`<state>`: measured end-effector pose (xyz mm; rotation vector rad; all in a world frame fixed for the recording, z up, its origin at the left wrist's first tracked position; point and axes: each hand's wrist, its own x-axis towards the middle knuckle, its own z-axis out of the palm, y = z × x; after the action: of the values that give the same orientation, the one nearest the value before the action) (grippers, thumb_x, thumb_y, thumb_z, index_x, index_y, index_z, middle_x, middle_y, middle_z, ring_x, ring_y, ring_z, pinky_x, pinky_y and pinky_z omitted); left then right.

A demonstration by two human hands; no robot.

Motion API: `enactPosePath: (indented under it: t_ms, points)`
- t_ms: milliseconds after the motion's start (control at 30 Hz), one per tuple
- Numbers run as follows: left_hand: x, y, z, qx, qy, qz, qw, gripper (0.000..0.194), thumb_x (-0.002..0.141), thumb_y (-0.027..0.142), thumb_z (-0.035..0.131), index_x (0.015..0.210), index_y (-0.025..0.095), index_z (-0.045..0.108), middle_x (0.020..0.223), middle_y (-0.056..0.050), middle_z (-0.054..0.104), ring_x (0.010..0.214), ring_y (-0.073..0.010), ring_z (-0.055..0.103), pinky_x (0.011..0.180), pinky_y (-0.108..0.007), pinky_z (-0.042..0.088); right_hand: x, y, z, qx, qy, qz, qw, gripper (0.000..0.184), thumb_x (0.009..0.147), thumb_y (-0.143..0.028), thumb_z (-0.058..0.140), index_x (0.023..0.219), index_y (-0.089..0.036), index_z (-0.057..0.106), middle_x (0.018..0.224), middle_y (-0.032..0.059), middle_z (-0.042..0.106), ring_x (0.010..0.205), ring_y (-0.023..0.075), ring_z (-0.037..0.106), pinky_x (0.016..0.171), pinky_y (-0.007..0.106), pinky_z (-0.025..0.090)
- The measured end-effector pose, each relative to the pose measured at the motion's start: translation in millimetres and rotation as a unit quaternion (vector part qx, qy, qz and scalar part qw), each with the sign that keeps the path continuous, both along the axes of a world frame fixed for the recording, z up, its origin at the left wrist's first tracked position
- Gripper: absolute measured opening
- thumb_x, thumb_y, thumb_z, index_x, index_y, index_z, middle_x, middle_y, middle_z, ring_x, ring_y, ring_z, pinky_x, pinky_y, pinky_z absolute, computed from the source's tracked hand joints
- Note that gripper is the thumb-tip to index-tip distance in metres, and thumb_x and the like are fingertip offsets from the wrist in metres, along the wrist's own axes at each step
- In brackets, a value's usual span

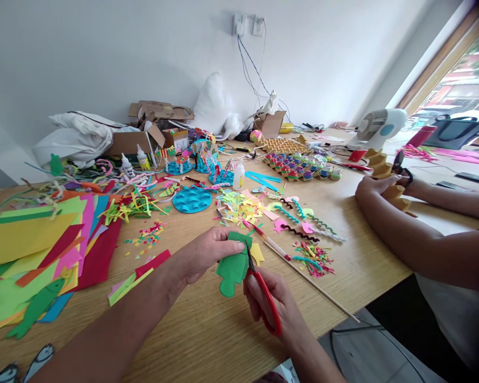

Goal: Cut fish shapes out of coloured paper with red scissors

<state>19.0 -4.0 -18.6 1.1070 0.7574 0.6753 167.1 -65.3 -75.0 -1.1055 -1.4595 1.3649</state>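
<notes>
My left hand (213, 249) pinches a piece of green paper (232, 268) along its upper part, above the table. The paper is partly cut, with a rounded end hanging down. In my right hand (277, 298) is a pair of scissors (272, 314) with red handles. Its dark blades meet the right edge of the green paper, close to my left thumb. Beyond my hands lies a heap of yellow and pink paper scraps (245, 207). A scrap of yellow paper (257, 254) rests on the table just behind the blades.
Coloured sheets (59, 239) and a green paper fish (40, 306) cover the left. A thin wooden stick (315, 286) slants to the table's right edge. Ahead stand a blue scalloped disc (192, 199) and a glue bottle (238, 176). At right, another person's arms (411, 223) hold egg carton (395, 197).
</notes>
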Motion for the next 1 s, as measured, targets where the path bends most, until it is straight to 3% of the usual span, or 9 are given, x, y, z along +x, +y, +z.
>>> enactPosePath:
  t_ms: [800,1000]
  points:
    - [-0.9,0.9,-4.3,-0.029,0.031,-0.025,0.999,0.018,0.065,0.027,0.066,0.075,0.012,0.065,0.067,-0.003,0.066,0.055,-0.0102,0.057,0.053,-0.02,0.044,-3.9,-1.0,-2.7,-0.015,0.015,-0.004,1.0,0.049,0.079,-0.064,0.042,0.057,-0.02,0.042,0.041,-0.0061,0.039,0.037,0.0085,0.031,0.039,0.021,0.025]
    - [-0.8,1.5,-1.6,-0.019,0.036,-0.039,0.998,0.015,0.065,0.028,0.066,0.068,0.013,0.063,0.059,0.0,0.062,0.049,-0.008,0.053,0.048,-0.018,0.041,-1.3,0.3,-7.3,-0.024,0.01,0.001,1.0,0.05,0.08,-0.064,0.04,0.056,-0.02,0.04,0.041,-0.0062,0.038,0.037,0.0083,0.03,0.038,0.021,0.023]
